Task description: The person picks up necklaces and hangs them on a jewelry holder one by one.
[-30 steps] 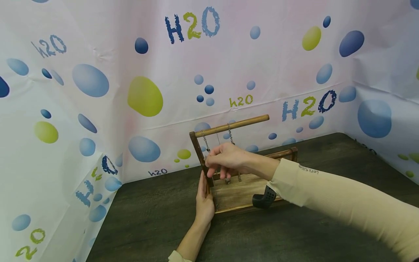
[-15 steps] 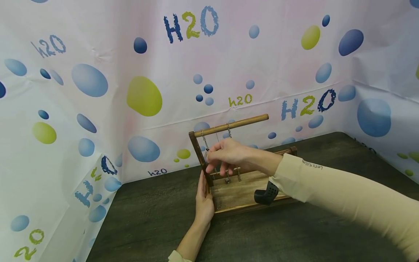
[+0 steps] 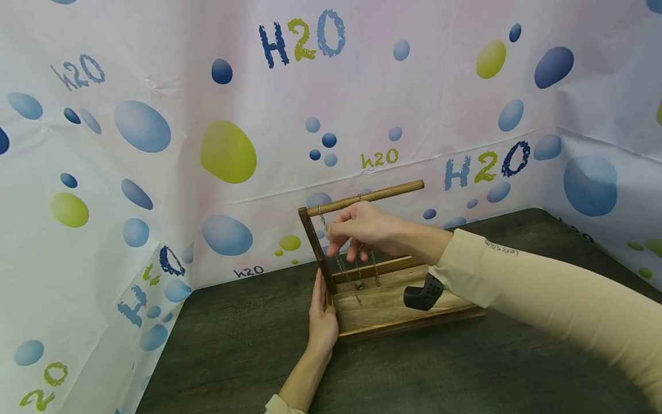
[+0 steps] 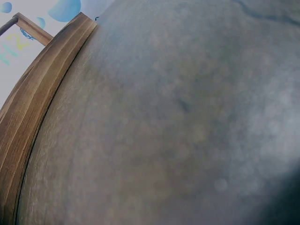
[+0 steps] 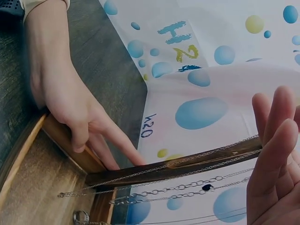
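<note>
A wooden jewelry stand point(image 3: 383, 307) has a tray base, an upright post point(image 3: 314, 244) and a top bar point(image 3: 395, 191). My left hand point(image 3: 323, 328) grips the tray's left end, thumb over the inner side and fingers along the outside by the post. Below the bar, my right hand point(image 3: 368, 230) pinches a thin chain necklace point(image 5: 215, 149) between thumb and fingertips; its ends run down toward the tray in the right wrist view. Other chain necklaces point(image 5: 187, 188) hang alongside, partly hidden by that hand in the head view. A silver ring-like pendant point(image 5: 81, 216) hangs low over the tray.
The stand is on a dark wood-grain table point(image 3: 233, 345). Behind and beside it rise white sheets point(image 3: 155, 230) printed with coloured bubbles and H2O lettering. A black wrist device point(image 3: 424, 293) hangs under the right cuff, over the tray.
My right hand has risen slightly toward the bar, and more of the hanging chains shows beneath it. My left hand has stayed on the tray's end.
</note>
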Demonstrator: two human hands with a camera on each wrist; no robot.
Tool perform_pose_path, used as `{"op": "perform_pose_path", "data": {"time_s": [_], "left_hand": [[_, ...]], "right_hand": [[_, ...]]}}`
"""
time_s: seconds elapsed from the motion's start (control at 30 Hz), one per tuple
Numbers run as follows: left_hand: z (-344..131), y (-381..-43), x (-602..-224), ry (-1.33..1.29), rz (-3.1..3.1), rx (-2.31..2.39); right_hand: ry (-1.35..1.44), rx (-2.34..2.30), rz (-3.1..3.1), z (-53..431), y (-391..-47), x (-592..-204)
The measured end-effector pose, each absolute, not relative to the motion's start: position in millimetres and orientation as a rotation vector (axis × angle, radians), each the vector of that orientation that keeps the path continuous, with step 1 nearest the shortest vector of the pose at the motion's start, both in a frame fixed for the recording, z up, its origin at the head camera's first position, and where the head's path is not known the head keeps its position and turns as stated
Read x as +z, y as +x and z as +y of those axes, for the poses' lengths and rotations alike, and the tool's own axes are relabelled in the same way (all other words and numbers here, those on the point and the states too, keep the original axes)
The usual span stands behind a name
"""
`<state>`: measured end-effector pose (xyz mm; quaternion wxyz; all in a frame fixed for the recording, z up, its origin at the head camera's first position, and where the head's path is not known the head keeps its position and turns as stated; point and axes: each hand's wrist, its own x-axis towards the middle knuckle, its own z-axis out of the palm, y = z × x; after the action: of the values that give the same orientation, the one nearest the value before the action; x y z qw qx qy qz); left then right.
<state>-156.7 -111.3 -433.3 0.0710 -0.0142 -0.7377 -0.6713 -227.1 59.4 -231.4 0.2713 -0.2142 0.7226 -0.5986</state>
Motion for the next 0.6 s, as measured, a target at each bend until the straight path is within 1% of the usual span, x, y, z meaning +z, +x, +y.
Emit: {"op": "perform_pose_path", "data": {"time_s": [0.27, 0.6], "left_hand": [[-112, -155, -430, -0.033, -2.233, -2.022], [-112, -155, -431, -0.026, -2.218, -2.032]], "right_hand": [[-0.557, -1.621, 1.984, 65, -230, -220], [-0.542, -1.641, 1.993, 70, -232, -215]]}}
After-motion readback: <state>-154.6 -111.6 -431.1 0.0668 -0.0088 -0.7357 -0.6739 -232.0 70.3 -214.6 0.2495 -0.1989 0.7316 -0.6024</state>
